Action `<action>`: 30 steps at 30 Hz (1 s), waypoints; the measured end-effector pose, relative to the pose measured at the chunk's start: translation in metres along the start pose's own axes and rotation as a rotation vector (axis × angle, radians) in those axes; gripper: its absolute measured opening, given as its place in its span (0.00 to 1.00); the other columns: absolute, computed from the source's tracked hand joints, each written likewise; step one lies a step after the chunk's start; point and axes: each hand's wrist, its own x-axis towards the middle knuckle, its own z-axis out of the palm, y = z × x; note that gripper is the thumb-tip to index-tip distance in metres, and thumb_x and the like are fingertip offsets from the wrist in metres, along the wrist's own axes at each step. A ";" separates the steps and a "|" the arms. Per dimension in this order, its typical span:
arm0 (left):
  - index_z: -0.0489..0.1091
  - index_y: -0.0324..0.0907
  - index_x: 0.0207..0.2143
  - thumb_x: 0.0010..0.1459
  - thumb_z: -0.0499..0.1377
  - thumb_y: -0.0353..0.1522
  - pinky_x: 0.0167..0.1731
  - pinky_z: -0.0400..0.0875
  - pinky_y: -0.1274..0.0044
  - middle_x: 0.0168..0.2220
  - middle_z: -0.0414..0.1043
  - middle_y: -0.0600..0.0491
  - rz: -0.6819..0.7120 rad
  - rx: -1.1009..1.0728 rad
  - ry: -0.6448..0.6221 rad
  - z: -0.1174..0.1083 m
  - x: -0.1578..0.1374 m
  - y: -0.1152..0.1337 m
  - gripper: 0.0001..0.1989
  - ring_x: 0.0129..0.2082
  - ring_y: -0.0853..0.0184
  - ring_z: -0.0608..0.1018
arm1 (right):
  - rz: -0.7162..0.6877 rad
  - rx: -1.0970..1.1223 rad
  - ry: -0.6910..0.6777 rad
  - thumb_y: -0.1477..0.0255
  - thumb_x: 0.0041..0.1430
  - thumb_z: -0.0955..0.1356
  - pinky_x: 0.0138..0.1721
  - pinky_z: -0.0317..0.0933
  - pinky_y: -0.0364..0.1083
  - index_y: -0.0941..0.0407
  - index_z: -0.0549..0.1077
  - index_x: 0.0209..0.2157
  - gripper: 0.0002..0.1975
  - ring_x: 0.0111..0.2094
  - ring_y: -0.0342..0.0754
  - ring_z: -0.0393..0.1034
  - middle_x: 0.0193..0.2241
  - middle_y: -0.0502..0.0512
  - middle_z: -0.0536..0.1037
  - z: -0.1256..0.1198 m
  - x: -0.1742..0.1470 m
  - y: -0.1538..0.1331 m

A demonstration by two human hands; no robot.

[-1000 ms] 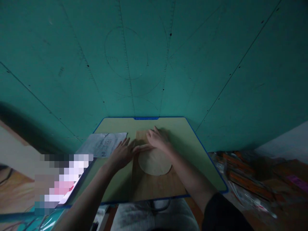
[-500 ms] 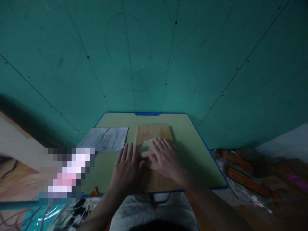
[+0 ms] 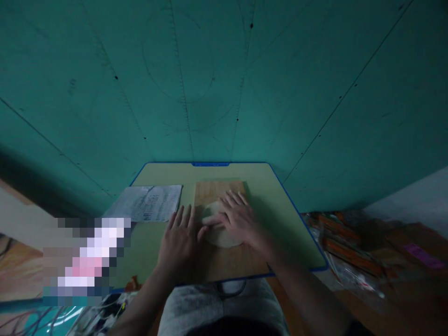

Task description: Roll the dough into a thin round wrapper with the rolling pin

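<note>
A pale, flat round of what looks like dough [image 3: 224,237] lies on a wooden board [image 3: 219,188]. My right hand [image 3: 238,217] rests on its upper right part, fingers stretched forward and thumb pointing left across it. Beside the round's left edge, my left hand [image 3: 180,238] lies flat with fingers extended, its thumb close to the round. Whether that thumb touches it I cannot tell. Part of the round is hidden under my right hand.
The board sits on a light green table [image 3: 276,210] with a blue rim, against a green wall [image 3: 210,93]. A printed sheet [image 3: 154,203] lies at the table's left. Boxes and plastic-wrapped items [image 3: 353,256] stand on the floor at right.
My right hand has slid slightly forward and left over the round, and more of the round's near part now shows. My left hand stays flat. The view has shifted a little.
</note>
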 end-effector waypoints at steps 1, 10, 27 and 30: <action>0.63 0.30 0.62 0.69 0.44 0.46 0.59 0.66 0.54 0.61 0.67 0.32 0.027 0.003 0.026 -0.004 -0.016 0.007 0.32 0.64 0.44 0.67 | -0.026 0.014 0.012 0.63 0.72 0.59 0.69 0.44 0.59 0.62 0.65 0.64 0.26 0.69 0.57 0.51 0.67 0.65 0.62 -0.001 -0.020 -0.002; 0.64 0.31 0.61 0.70 0.42 0.45 0.58 0.67 0.57 0.61 0.68 0.34 0.045 -0.045 -0.032 -0.010 -0.002 0.006 0.31 0.62 0.48 0.70 | -0.054 0.056 -0.024 0.65 0.73 0.57 0.69 0.47 0.57 0.65 0.64 0.64 0.26 0.67 0.55 0.56 0.65 0.65 0.64 -0.009 -0.038 0.008; 0.72 0.39 0.51 0.70 0.43 0.44 0.51 0.71 0.60 0.51 0.77 0.41 0.047 -0.134 -0.076 -0.019 0.001 0.002 0.25 0.51 0.52 0.77 | -0.043 0.085 0.009 0.64 0.71 0.60 0.67 0.53 0.59 0.61 0.63 0.65 0.26 0.65 0.56 0.60 0.63 0.66 0.68 -0.013 -0.062 0.001; 0.72 0.37 0.51 0.70 0.43 0.44 0.54 0.69 0.58 0.55 0.75 0.39 0.033 -0.138 -0.084 -0.011 0.026 -0.001 0.26 0.57 0.50 0.74 | 0.002 0.055 0.027 0.65 0.71 0.60 0.68 0.51 0.58 0.64 0.67 0.62 0.25 0.63 0.57 0.62 0.62 0.68 0.70 -0.010 -0.037 0.007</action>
